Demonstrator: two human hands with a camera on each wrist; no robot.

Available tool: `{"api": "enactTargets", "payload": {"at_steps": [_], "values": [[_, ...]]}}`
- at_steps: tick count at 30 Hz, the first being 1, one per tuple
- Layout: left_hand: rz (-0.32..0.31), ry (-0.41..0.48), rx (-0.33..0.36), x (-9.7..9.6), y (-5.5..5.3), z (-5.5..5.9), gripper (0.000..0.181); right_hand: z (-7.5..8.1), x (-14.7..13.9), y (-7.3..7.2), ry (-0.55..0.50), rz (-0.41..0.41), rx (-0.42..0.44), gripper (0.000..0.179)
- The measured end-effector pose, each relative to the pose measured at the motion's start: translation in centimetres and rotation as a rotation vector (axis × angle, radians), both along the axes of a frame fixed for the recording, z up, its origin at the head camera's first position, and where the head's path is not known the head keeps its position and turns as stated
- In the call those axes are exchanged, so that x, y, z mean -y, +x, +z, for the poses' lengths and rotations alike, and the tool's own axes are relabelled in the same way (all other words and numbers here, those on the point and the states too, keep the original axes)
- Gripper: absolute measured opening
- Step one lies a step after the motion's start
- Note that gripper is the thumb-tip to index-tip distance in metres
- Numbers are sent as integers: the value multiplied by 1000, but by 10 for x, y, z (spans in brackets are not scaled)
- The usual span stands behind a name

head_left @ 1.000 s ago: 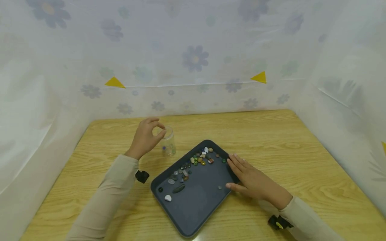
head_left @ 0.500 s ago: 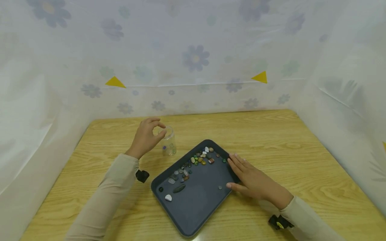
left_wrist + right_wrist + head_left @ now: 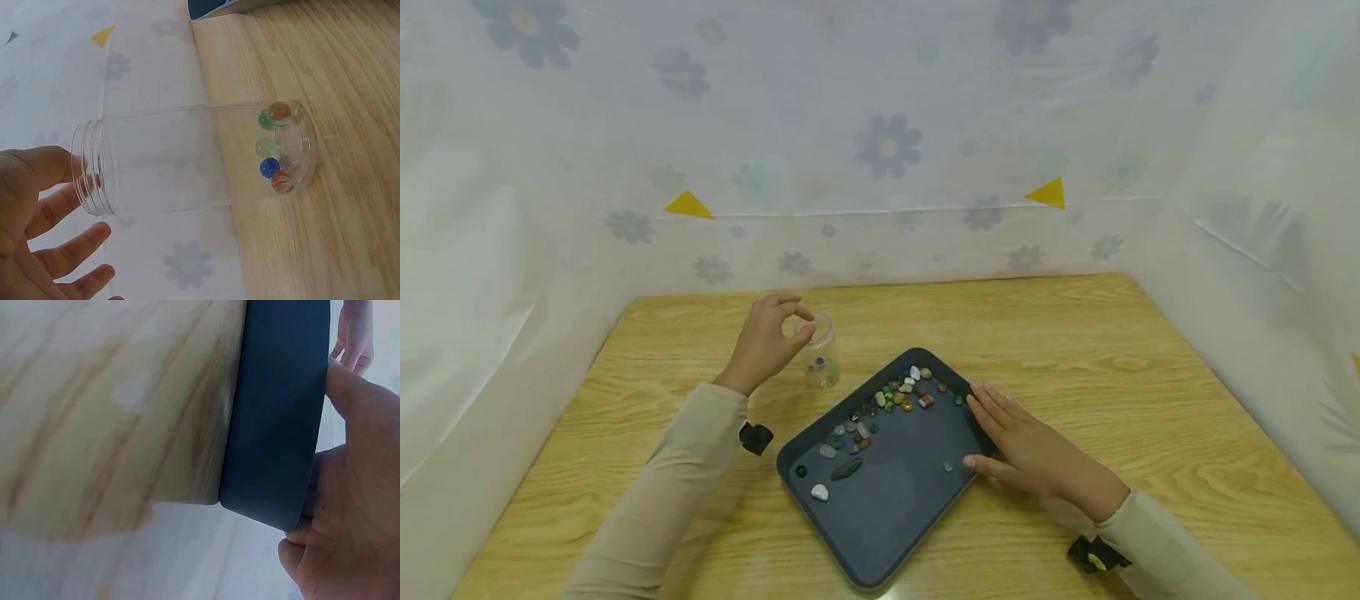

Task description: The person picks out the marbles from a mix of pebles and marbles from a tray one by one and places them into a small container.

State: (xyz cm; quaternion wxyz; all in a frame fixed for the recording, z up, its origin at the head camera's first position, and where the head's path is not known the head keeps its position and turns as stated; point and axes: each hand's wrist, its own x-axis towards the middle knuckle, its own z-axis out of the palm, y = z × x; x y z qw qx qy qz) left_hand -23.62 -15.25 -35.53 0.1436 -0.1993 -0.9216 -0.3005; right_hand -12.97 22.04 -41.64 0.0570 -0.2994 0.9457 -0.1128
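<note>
A clear jar (image 3: pixel 820 354) stands upright on the table, with several glass marbles (image 3: pixel 270 167) at its bottom: blue, green, pale yellow and orange-red. At the jar's mouth is my left hand (image 3: pixel 765 342), thumb and forefinger apart, with nothing visible between them. In the left wrist view, the fingers (image 3: pixel 78 250) spread around the jar's threaded rim. My right hand (image 3: pixel 1026 446) rests on the right edge of a dark tray (image 3: pixel 895 517), its fingers nearly straight. Small stones and beads (image 3: pixel 898 396) lie mostly along the tray's far left side.
A wood-grain table (image 3: pixel 1075 333) carries the tray and jar. White flowered sheeting (image 3: pixel 887 83) encloses the back and sides, with yellow triangles (image 3: pixel 1047 193) on it. In the tray, a white stone (image 3: pixel 820 492) and a long dark stone (image 3: pixel 847 469) lie near the left corner.
Inside the jar, the marbles have shifted, and the blue one now shows farther right and slightly higher. Both hands and the tray stay nearly where they were.
</note>
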Motion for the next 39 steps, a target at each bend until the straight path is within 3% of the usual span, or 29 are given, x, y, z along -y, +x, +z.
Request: {"api": "enactTargets", "payload": {"at_steps": [13,19,23,28,36,39], "values": [[7,7,-19,0,1,0,17,0,1,0,-4,-2,-3,85],[-3,39,-88,-9,8,4,16,-1,1,1,-10,-3,-4,85],[-46,37,-131,-20,12,7,12,-1,1,1,-12,-4,-7,85],[-118,6,-133,-34,16,6,11,-1,2,1,-13,0,-12,85],[-290,-201,-94,-49,24,-1,7,-3,2,1,-17,2,-20,85],[-334,-282,-109,-50,26,-4,7,-3,2,2,-16,0,-22,85]]}}
